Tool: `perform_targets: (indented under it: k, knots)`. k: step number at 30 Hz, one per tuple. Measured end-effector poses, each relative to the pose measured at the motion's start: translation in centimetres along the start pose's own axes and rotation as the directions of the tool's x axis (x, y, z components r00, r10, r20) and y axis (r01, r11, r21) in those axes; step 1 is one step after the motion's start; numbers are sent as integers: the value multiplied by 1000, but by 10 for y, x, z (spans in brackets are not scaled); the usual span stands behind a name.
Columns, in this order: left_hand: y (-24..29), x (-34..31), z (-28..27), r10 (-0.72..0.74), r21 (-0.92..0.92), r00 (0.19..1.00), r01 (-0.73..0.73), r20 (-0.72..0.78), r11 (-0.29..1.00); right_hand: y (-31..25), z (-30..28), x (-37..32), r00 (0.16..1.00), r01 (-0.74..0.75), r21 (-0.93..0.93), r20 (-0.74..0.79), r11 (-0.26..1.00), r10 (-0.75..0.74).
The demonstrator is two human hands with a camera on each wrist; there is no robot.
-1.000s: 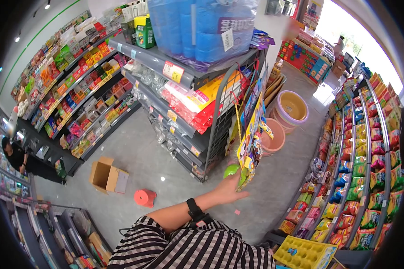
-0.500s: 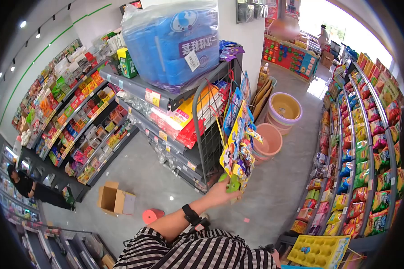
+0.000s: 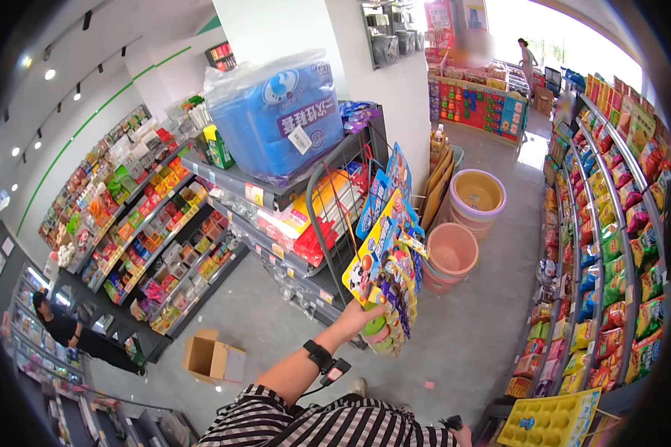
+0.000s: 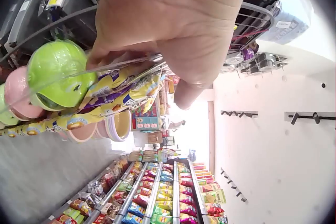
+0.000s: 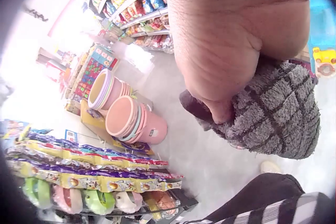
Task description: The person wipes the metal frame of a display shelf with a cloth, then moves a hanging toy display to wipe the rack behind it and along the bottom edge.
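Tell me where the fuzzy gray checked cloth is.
In the right wrist view, the cloth sits right of centre, held in the right hand, with the pink tubs to its left.

I see a grey shelf (image 3: pixel 222 177) with a big blue pack (image 3: pixel 276 119) on top, and a grey floor (image 3: pixel 455 335) with an open brown box (image 3: pixel 230 362) and pink tubs (image 3: pixel 452 252) on it
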State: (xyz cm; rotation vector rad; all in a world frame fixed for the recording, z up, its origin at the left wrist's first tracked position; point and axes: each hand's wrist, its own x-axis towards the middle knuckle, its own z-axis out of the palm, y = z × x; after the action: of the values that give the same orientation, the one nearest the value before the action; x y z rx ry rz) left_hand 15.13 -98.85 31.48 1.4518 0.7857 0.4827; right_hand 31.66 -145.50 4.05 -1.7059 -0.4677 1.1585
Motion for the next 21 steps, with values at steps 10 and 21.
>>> perform_targets:
  k: [10,21]
  knots:
    - [-19,-15,-36,-126,-138,961,93,-247,986,-117,50,39,994,71,157,77,985,-84]
    - [-65,-21,-98,50,25,980,-47,-192,999,-312,96,105,998,36,314,38,949,-50]
